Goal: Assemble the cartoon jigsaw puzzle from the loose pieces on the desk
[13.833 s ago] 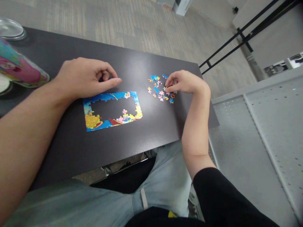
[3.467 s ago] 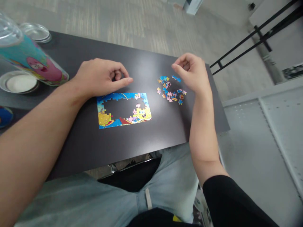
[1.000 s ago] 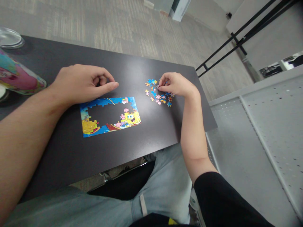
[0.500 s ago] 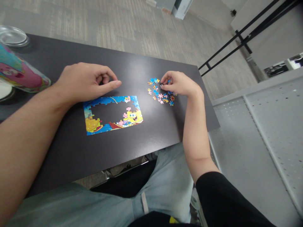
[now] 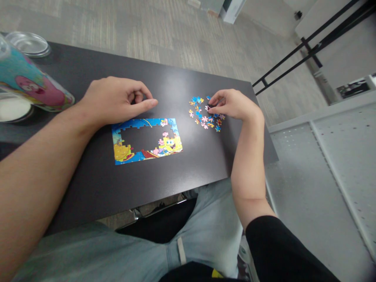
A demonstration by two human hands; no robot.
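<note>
The jigsaw puzzle point(image 5: 148, 156) lies flat on the dark table, its cartoon border joined around an open middle. Just beyond its top left edge rests my left hand point(image 5: 117, 98), fingers loosely curled and thumb close to the index fingertip; nothing shows in it. To the right, loose puzzle pieces point(image 5: 205, 120) lie in a small spread, mostly blue, pink and yellow. Over the right side of that spread is my right hand point(image 5: 235, 103), thumb and fingers pinching a small whitish and dark puzzle piece point(image 5: 207, 108). Its palm hides some of the pieces.
A cartoon-printed canister point(image 5: 44, 88) lies at the left, near my left forearm. Behind it is a clear round lid point(image 5: 28, 43), and beside it a white round lid-like thing point(image 5: 13, 107). The table's point(image 5: 176, 172) near edge runs above my lap.
The view has swung slightly left, so everything appears further right. My right hand has shifted a little rightward over the pieces, uncovering a blue one. My left hand keeps its pose.
</note>
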